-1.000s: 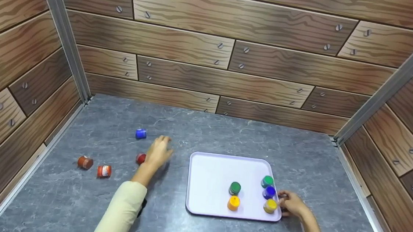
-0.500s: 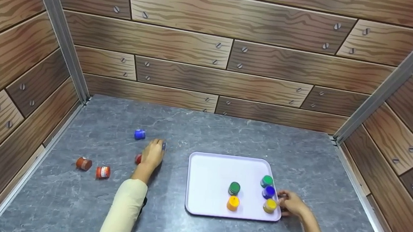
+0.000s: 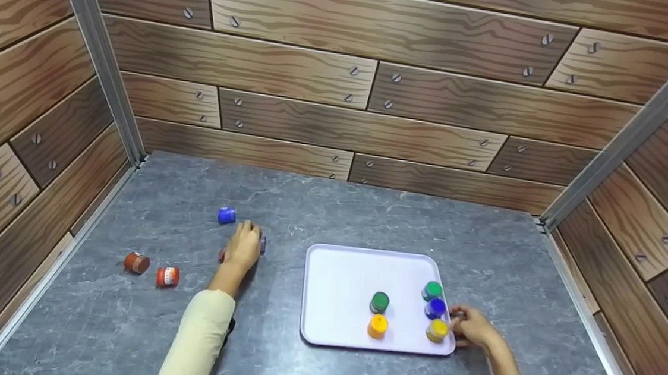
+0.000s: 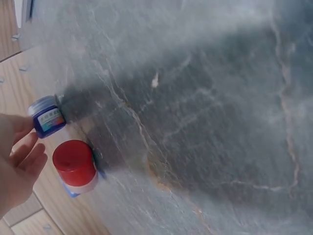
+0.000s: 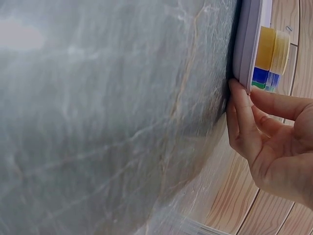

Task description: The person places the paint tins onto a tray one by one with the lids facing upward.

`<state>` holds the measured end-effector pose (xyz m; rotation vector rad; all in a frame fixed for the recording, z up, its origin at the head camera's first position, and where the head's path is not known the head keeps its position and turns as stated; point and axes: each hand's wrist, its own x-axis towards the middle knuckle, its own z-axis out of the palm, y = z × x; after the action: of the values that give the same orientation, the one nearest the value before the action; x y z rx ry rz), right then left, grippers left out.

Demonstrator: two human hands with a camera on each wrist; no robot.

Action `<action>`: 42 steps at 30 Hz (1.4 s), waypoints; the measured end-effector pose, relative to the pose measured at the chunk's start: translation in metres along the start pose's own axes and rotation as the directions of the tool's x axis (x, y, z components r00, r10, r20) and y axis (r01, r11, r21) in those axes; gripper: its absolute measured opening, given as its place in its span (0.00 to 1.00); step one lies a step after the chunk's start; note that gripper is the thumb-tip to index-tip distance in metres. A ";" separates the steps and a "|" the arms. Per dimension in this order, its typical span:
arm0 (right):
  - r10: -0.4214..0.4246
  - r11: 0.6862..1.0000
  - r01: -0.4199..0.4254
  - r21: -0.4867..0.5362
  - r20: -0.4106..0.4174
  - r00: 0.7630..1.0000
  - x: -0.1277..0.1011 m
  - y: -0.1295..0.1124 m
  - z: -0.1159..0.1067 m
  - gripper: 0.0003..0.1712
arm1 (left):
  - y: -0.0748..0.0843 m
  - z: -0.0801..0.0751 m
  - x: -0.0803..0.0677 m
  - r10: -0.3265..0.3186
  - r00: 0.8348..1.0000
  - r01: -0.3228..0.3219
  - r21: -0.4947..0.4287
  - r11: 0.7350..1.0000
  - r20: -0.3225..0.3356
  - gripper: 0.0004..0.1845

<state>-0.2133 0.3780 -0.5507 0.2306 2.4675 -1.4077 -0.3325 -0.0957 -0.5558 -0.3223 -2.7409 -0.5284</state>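
Left of the tray, my left hand (image 3: 244, 245) grips a small dark blue paint jar (image 4: 47, 116) with its fingertips; in the head view, the jar (image 3: 262, 245) shows only partly beside the fingers. A red paint jar (image 4: 74, 164) lies close by, mostly hidden under the hand in the head view. My right hand (image 3: 472, 328) pinches the right rim of the pale lilac tray (image 3: 337, 295), thumb above and fingers at its underside in the right wrist view. On the tray stand green (image 3: 380, 302), orange (image 3: 378, 326), light green (image 3: 432, 290), blue (image 3: 435, 308) and yellow (image 3: 437, 330) paint jars.
A bright blue jar (image 3: 227, 215) lies beyond the left hand. Brown (image 3: 136, 263) and orange-red (image 3: 168, 276) jars lie on their sides farther left. Wood-patterned walls (image 3: 295, 77) enclose the grey marbled table (image 3: 273, 349) at the back and sides.
My left hand has moved slightly left and taken hold of the dark blue jar, then drawn it a little nearer. The right hand stays at the tray rim.
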 end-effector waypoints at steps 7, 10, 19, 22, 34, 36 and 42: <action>0.012 1.000 -0.012 -0.008 -0.015 1.000 0.001 -0.001 0.000 0.23 | 0.001 -0.007 -0.004 0.057 0.994 -0.057 -0.001 0.998 0.088 0.07; 0.013 1.000 -0.013 -0.016 -0.019 1.000 0.000 -0.001 0.001 0.22 | 0.000 -0.007 -0.005 0.094 0.991 -0.098 0.036 0.995 0.095 0.09; -0.011 1.000 0.010 -0.024 -0.011 1.000 0.000 -0.001 0.000 0.21 | 0.002 0.000 -0.011 0.131 0.989 -0.136 0.089 0.987 0.062 0.14; -0.014 1.000 0.013 -0.022 -0.009 1.000 0.000 -0.001 0.000 0.21 | 0.004 0.003 -0.013 0.114 0.992 -0.118 0.071 0.990 0.056 0.13; -0.012 1.000 0.012 -0.006 0.005 1.000 0.003 0.002 0.000 0.24 | 0.008 0.007 -0.016 0.128 0.991 -0.123 0.112 0.986 -0.039 0.06; -0.009 1.000 0.009 -0.010 0.000 1.000 0.003 0.002 0.000 0.24 | 0.008 0.007 -0.016 0.131 0.990 -0.125 0.108 0.986 -0.051 0.07; -0.005 1.000 0.005 -0.014 0.002 1.000 0.003 0.002 -0.001 0.24 | 0.011 0.001 -0.015 0.116 0.993 -0.113 0.076 0.991 -0.038 0.10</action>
<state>-0.2159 0.3795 -0.5528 0.2195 2.4773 -1.3914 -0.3164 -0.0880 -0.5588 -0.4419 -2.6743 -0.3983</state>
